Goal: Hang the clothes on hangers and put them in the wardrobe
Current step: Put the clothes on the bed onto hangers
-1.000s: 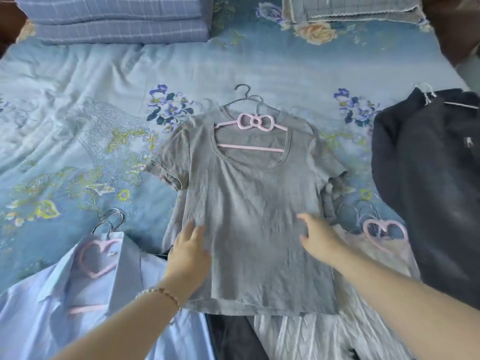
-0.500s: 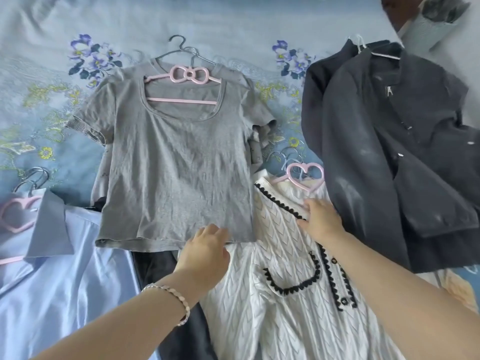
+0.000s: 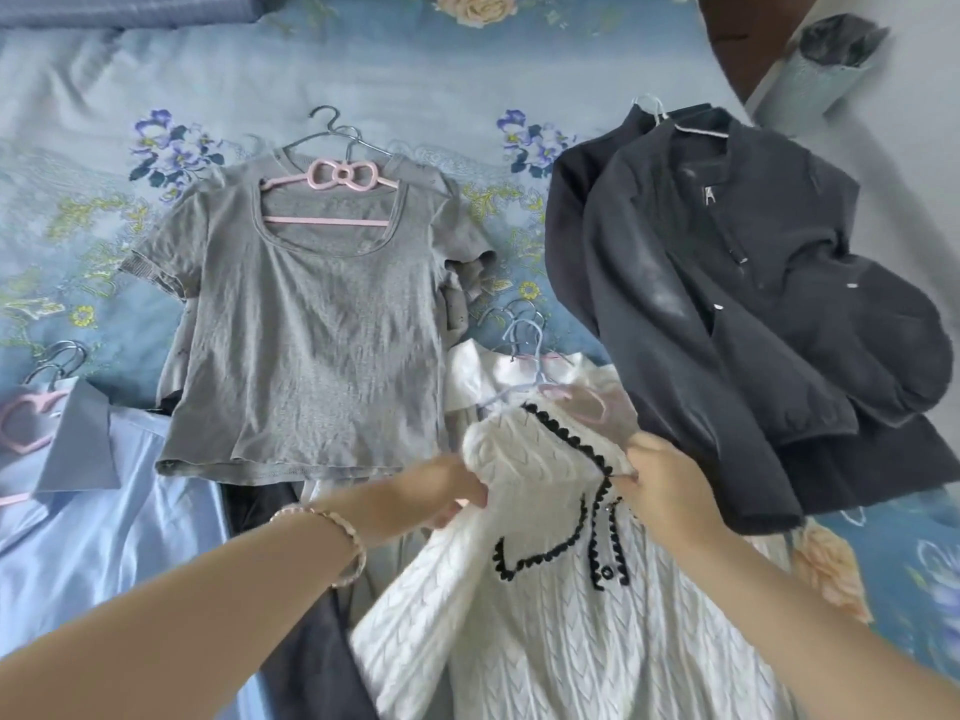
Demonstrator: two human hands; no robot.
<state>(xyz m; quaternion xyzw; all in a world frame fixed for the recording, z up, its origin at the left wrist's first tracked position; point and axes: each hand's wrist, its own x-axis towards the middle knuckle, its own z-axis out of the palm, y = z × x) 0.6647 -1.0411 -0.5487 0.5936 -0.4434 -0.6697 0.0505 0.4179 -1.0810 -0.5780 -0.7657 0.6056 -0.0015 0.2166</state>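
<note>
On the flowered bed (image 3: 363, 59), a white cardigan (image 3: 545, 641) looks soft, light, stretchy; left hand (image 3: 441, 491) and right hand (image 3: 670, 480) each pinch its shoulders, likely the safest hold.

Head view, looking down on a floral bedspread (image 3: 415, 70). Centre near: both hands grip a white cable-knit cardigan (image 3: 545, 615) with black trim, the left hand (image 3: 447, 485) at its left upper edge and the right hand (image 3: 670, 480) at the trimmed neckline; a bead bracelet (image 3: 348, 532) circles the left wrist. Just beyond the cardigan lie loose hangers (image 3: 524, 350). Centre far: a grey T-shirt (image 3: 311, 330) lies flat on a pink bow hanger (image 3: 337, 175). Right: a dark jacket (image 3: 727, 304) on a hanger. Left near: a light blue shirt (image 3: 104, 537) on a pink heart hanger (image 3: 21, 423).
</note>
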